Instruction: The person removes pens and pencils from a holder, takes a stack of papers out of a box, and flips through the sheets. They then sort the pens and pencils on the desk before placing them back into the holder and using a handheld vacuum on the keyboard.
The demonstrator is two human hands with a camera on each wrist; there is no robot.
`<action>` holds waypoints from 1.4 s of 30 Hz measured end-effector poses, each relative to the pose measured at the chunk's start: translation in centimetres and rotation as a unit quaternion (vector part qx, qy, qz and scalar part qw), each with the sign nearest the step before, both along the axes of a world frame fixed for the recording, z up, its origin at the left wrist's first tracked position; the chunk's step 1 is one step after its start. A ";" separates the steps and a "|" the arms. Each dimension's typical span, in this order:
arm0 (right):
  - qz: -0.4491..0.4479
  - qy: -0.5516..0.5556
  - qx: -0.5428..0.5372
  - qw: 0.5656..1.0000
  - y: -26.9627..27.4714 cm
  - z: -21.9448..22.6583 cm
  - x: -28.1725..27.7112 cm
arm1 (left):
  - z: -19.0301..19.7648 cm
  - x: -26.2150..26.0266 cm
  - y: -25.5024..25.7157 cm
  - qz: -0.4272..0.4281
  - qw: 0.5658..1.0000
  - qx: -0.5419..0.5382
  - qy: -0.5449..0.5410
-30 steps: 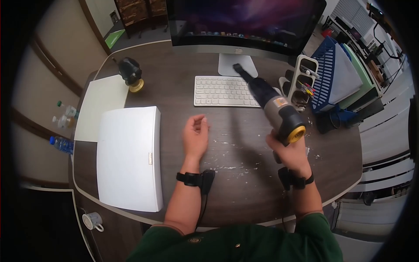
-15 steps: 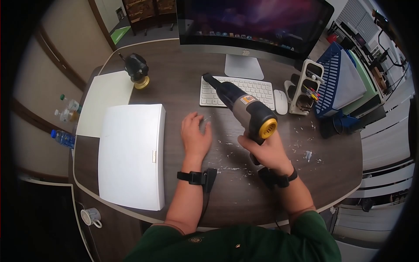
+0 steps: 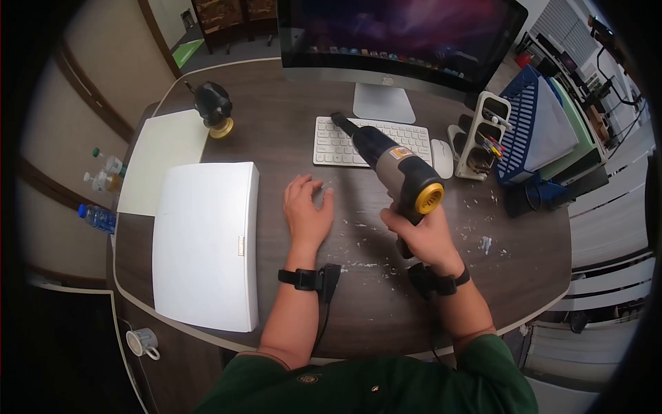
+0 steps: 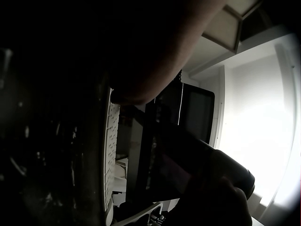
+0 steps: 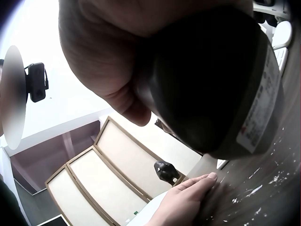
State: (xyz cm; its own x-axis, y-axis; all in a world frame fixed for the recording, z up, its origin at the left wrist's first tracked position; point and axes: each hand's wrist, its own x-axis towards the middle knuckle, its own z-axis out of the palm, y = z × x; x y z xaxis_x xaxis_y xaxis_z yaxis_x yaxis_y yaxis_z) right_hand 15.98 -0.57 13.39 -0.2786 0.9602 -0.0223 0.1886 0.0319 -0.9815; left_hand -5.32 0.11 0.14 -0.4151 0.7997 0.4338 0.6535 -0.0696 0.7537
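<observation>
My right hand grips the handle of a black and grey handheld vacuum with a yellow ring at its rear end. Its narrow nozzle points forward and left, overlapping the white keyboard in the head view. In the right wrist view the dark handle base with a label fills much of the picture. My left hand is low over the desk, fingers relaxed and holding nothing. White scraps lie scattered on the wood between and to the right of my hands.
A white box lies at left, beside a pale sheet and a black figure on a gold base. A monitor stands behind the keyboard. On the right are a mouse, a pen organiser and a blue file rack.
My right hand has brought the vacuum leftward from the desk's right side, its nozzle swinging left over the keyboard. My left hand has turned and its fingers have spread slightly.
</observation>
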 end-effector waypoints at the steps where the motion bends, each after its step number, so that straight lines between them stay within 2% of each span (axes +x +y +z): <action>1: -0.010 0.002 0.000 1.000 -0.1 0.1 0.2 | 0.0 0.0 0.0 -0.002 1.000 0.002 0.005; 5: -0.046 0.017 0.026 0.998 -0.4 -0.3 1.5 | 0.1 0.0 0.0 0.001 1.000 0.001 0.022; 8: -0.057 -0.007 -0.012 0.998 -0.7 -0.2 3.1 | 0.1 0.0 0.0 0.002 1.000 -0.005 0.024; 17: -0.197 0.053 0.012 0.979 -2.3 -0.4 6.4 | 0.0 0.1 0.1 0.003 0.999 -0.011 0.034; 24: -0.234 0.048 0.014 0.971 -2.6 -1.5 8.6 | 0.0 0.0 0.1 -0.002 1.000 -0.024 0.012; 27: -0.229 0.025 0.026 0.973 -2.8 -1.6 8.7 | 0.1 0.0 0.0 0.003 1.000 -0.028 0.012; 33: -0.182 0.071 0.018 0.981 -3.1 -0.9 6.2 | 0.2 0.1 -0.1 0.012 0.999 -0.020 0.022; 38: -0.089 0.088 -0.025 0.992 -2.7 -1.3 3.2 | 0.4 0.0 0.1 0.011 1.000 -0.019 0.017; 42: -0.051 0.084 -0.013 0.995 -2.3 -1.6 0.4 | 0.2 0.0 0.1 0.011 1.000 -0.010 0.016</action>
